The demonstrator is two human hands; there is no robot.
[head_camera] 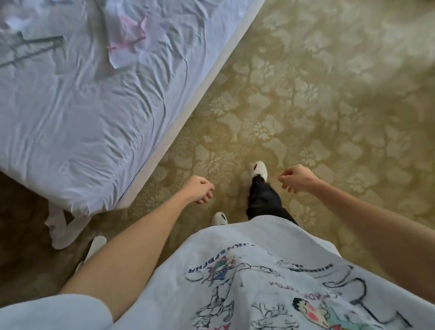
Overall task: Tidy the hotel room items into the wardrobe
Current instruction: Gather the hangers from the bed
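Left hand (200, 190) loosely curled and empty just right of the bed (79, 119) corner, right hand (296, 178) likewise farther right, blurred hanger (18, 55) and white garment (129, 32) on the bed

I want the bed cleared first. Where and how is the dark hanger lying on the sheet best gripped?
Judging by its blurred outline, the hanger lies flat on the bed, its long bar nearest the person. Grip that bar near the middle, reaching from the bed's foot edge with the left hand, fingers under, thumb on top.
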